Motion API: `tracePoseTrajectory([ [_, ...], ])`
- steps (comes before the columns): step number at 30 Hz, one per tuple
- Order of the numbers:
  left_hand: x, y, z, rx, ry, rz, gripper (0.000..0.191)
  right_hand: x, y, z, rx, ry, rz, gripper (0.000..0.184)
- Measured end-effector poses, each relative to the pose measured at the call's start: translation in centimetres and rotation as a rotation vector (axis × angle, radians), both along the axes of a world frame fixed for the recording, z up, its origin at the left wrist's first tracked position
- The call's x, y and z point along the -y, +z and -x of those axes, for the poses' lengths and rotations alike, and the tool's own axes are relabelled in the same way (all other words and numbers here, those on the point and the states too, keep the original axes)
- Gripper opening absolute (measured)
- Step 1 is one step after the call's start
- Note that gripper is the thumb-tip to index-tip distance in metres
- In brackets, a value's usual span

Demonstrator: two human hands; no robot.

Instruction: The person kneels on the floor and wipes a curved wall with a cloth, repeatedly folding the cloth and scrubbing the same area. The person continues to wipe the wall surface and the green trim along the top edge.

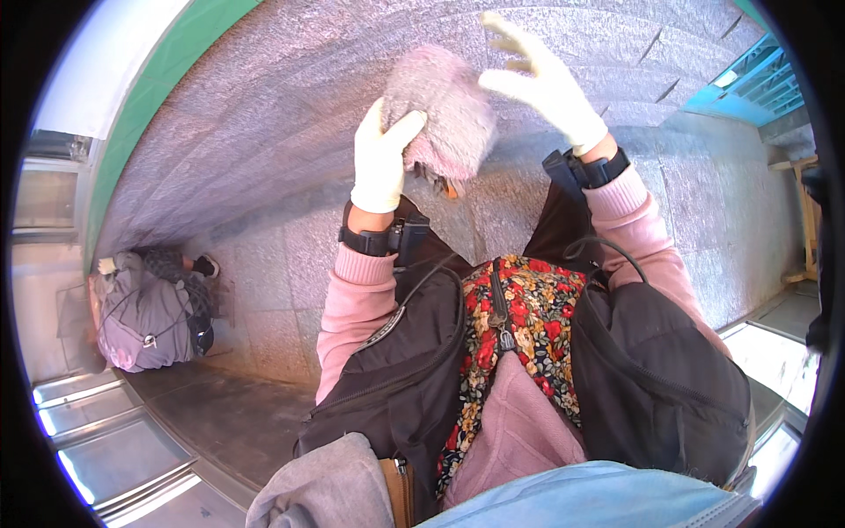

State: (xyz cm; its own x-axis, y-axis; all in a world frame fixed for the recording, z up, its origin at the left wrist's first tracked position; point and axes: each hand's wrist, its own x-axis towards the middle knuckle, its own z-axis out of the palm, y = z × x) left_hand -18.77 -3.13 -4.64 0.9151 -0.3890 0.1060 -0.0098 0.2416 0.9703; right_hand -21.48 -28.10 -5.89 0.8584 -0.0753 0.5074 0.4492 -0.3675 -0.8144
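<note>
A folded, fuzzy cloth (441,109), pinkish grey, is held up before the stone-tiled wall. My left hand (389,152), in a white glove, grips its left lower edge with the thumb across the front. Something dark with a bit of orange hangs at the cloth's lower edge, too blurred to name. To the right of the cloth, my right hand (544,82), gloved too, is raised with its fingers apart and holds nothing. Black straps with small dark devices circle both my wrists.
At the left another person (148,317) in grey clothes is bent low beside the wall. A blue metal frame (759,79) shows at the upper right, with a wooden stand (807,221) below it. Grey stone tiles (264,284) lie in front of me.
</note>
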Motion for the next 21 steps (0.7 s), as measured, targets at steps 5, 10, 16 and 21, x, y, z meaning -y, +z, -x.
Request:
tracePoseTrajectory([
  [5,0.6,0.0,1.0,-0.028,0.017,0.193,0.051,-5.2,1.0,1.9,-0.417,0.467,-0.511,0.068],
  [10,-0.5,-1.4,0.3,0.146,-0.05,0.161,0.091,-5.6,1.6,2.5,-0.318,0.443,-0.53,0.054],
  [16,-2.1,-2.9,2.2,-0.177,-0.327,0.301,0.072,-7.4,2.2,2.2,-0.156,0.266,-0.212,0.053],
  [21,-2.7,-1.0,2.0,-0.093,-0.119,0.173,0.045,-7.9,4.2,1.4,-0.151,0.264,0.0,0.053],
])
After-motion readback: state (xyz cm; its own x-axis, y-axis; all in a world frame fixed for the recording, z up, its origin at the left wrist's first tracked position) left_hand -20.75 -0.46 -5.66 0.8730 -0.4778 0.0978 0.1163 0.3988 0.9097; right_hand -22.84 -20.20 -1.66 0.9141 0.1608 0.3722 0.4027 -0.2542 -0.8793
